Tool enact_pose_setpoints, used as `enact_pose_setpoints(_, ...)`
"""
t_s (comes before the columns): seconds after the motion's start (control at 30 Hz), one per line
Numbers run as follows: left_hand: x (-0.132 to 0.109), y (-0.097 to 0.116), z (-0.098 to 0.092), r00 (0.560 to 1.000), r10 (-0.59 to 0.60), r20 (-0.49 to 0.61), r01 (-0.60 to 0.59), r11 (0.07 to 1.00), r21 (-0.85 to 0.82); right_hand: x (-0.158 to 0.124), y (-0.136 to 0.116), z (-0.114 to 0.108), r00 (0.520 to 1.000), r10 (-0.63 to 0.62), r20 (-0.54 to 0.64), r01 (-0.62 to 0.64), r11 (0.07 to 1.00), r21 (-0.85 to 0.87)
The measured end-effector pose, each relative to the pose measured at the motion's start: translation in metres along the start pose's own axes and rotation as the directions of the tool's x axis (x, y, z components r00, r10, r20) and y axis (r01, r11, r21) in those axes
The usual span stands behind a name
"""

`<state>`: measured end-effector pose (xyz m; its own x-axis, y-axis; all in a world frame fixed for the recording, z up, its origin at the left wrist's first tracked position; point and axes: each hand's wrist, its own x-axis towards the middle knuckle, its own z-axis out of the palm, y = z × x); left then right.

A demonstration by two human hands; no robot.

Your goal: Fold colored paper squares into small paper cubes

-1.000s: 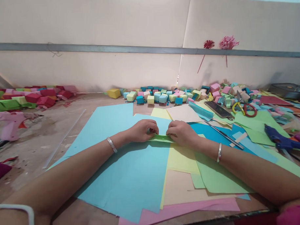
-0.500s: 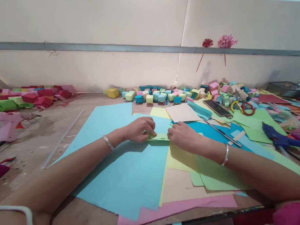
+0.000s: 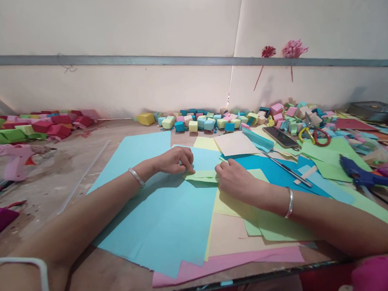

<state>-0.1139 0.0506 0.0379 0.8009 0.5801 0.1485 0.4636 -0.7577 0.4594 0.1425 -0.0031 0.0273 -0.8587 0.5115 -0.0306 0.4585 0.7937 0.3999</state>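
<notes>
A small folded piece of light green paper (image 3: 203,176) lies on the coloured sheets in the middle of the table. My left hand (image 3: 176,160) has its fingers curled and pinches the left end of that piece. My right hand (image 3: 235,177) rests palm down on its right end, fingers bent against the paper. Both wrists carry a silver bangle. Under the hands lie a large light blue sheet (image 3: 166,212), a yellow sheet (image 3: 230,206) and a pale green sheet (image 3: 274,227).
A row of small paper boxes (image 3: 207,121) lines the wall, with red and green ones (image 3: 38,125) at the left. A phone (image 3: 281,137), scissors (image 3: 315,135) and a blue glue gun (image 3: 361,177) lie at the right. A pink glue gun (image 3: 13,158) sits at the left.
The green piece has opened out flatter and wider. My left hand slid a little up and left, my right hand settled lower onto the paper. The view shifted slightly.
</notes>
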Motion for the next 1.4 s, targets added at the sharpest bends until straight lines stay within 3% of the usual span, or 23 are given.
enact_pose_setpoints(0.2,-0.004,-0.006,-0.005,0.995,-0.061,0.084,0.062,0.998,-0.01,0.001,-0.001,-0.005,0.997,0.024,0.071,-0.027,0.999,0.036)
enact_pose_setpoints(0.5,-0.008,-0.014,-0.006,0.993,-0.08,0.086,0.088,0.991,-0.097,0.003,0.004,-0.007,0.983,0.037,0.182,-0.059,0.991,0.119)
enact_pose_setpoints(0.67,-0.007,-0.017,0.001,0.993,-0.108,-0.038,0.102,0.986,-0.13,0.004,0.01,-0.007,0.971,0.115,0.209,-0.147,0.978,0.148)
enact_pose_setpoints(0.87,-0.001,-0.01,0.012,0.963,-0.157,-0.218,0.131,0.983,-0.126,0.004,0.006,-0.006,0.975,0.189,0.118,-0.205,0.969,0.14)
enact_pose_setpoints(0.97,0.002,-0.003,0.015,0.965,-0.162,-0.207,0.135,0.981,-0.142,0.008,0.003,0.0,0.966,0.251,0.068,-0.258,0.956,0.139)
enact_pose_setpoints(1.17,0.004,0.0,0.023,0.965,-0.179,-0.191,0.152,0.977,-0.149,0.012,0.007,0.01,0.91,0.392,-0.139,-0.349,0.902,0.256)
enact_pose_setpoints(1.4,0.008,0.004,0.033,0.944,-0.252,-0.215,0.203,0.953,-0.223,0.015,0.005,0.02,0.878,0.458,-0.137,-0.322,0.78,0.537)
